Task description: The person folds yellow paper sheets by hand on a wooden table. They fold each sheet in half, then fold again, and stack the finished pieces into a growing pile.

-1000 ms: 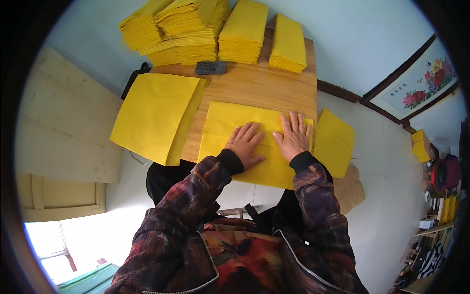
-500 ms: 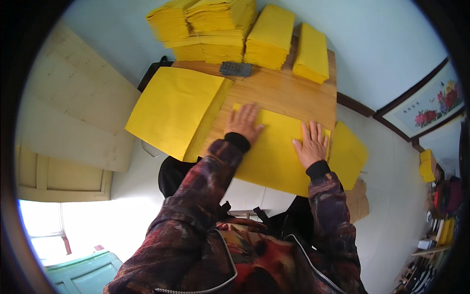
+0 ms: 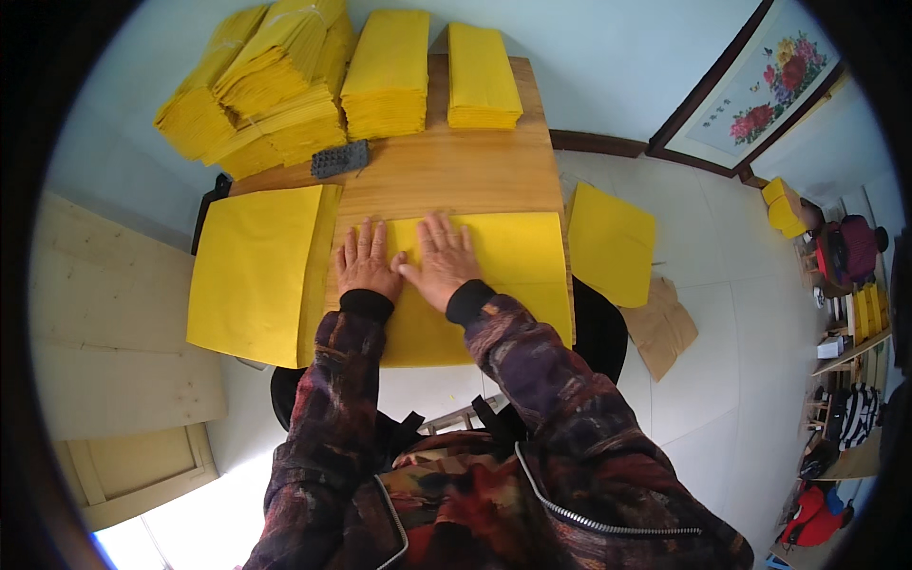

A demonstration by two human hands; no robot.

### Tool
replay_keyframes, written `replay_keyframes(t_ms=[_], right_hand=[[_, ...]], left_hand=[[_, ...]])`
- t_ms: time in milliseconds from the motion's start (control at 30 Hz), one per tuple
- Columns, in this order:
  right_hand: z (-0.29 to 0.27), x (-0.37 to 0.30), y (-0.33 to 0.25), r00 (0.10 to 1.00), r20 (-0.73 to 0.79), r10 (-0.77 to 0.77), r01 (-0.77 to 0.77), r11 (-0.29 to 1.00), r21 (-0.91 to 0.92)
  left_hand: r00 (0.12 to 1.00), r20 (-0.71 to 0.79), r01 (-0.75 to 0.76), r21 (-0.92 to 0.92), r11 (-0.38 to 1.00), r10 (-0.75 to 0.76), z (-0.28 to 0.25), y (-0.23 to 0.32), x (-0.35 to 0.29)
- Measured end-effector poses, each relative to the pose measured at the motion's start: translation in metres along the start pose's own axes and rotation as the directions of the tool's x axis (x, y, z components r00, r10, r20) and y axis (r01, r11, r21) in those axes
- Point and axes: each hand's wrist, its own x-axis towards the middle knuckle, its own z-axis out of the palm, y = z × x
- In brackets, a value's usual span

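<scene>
A yellow sheet [image 3: 518,275], paper or felt by its look, lies on the wooden table [image 3: 427,176] and reaches past the near edge. My left hand [image 3: 369,261] is flat at the sheet's left end, fingers stretched out. Close beside it, my right hand [image 3: 439,256] presses flat on the sheet with its fingers spread. Neither hand grips anything. Left of my hands lies a stack of wide yellow sheets [image 3: 252,271]. What lies under my palms is hidden.
Folded yellow bundles [image 3: 285,66] are piled at the back left, beside two narrower stacks [image 3: 388,76] [image 3: 483,76]. A dark grey block [image 3: 339,160] sits before them. Past the table's right edge are another yellow sheet [image 3: 613,242] and brown paper [image 3: 660,328] on the floor.
My right hand has slid left across the yellow sheet and now lies beside my left hand. The view has turned, so the table appears straighter and further left.
</scene>
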Motion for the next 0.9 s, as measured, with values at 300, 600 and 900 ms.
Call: replay_keyframes(t_ms=[300, 600, 900], right_hand=[[-0.047, -0.042, 0.128, 0.944, -0.034, 0.327, -0.329, 0.941, -0.085], [-0.019, -0.030, 0.055, 0.998, -0.068, -0.019, 0.012, 0.994, -0.108], [-0.038, -0.057, 0.134, 0.976, -0.101, 0.191, -0.203, 0.971, -0.129]], left_hand=[[1.000, 0.006, 0.017, 0.007, 1.000, -0.017, 0.005, -0.002, -0.003], [1.000, 0.012, 0.015, -0.037, 0.999, -0.015, -0.001, 0.000, -0.003], [1.000, -0.010, 0.020, -0.032, 0.999, -0.020, 0.002, -0.001, -0.002]])
